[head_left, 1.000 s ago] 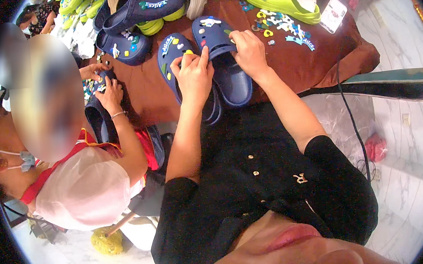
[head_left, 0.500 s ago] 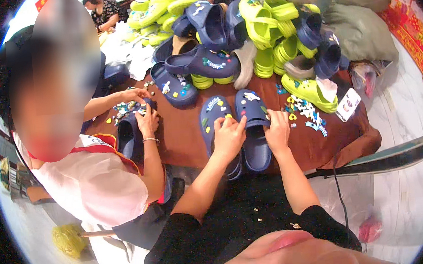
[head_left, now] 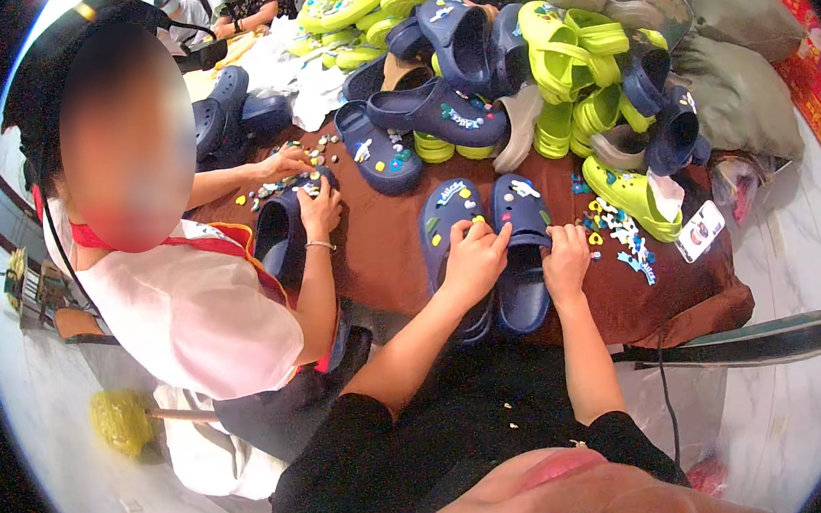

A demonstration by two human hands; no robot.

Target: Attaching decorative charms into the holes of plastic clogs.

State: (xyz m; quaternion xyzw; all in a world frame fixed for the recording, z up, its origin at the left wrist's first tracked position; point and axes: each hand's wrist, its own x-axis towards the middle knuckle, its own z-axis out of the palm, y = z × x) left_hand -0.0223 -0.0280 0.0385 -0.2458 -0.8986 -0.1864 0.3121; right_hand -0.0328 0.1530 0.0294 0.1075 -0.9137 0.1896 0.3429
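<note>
Two navy clogs with charms lie side by side at the table's near edge, toes pointing away. The left clog (head_left: 438, 218) carries yellow and green charms. On the right clog (head_left: 521, 291), a white charm sits near the toe, with small pink and green ones nearer the strap. My left hand (head_left: 474, 263) lies between the two clogs, its fingers curled and closed on the right clog's left edge. Against that clog's opposite edge, my right hand (head_left: 566, 260) has its fingers bent over the rim. My palms hide parts of both shoes.
Loose charms (head_left: 621, 230), a lime clog (head_left: 626, 199) and a white card with a picture (head_left: 700, 231) lie to the right. Beyond rises a pile of navy, lime and grey clogs (head_left: 438, 114). At left, a co-worker's hands (head_left: 318, 206) handle another navy clog (head_left: 278, 233).
The whole view has shifted, so the table appears further right. My hands keep nearly the same hold on the right clog. The co-worker's far hand has moved slightly apart from the near one.
</note>
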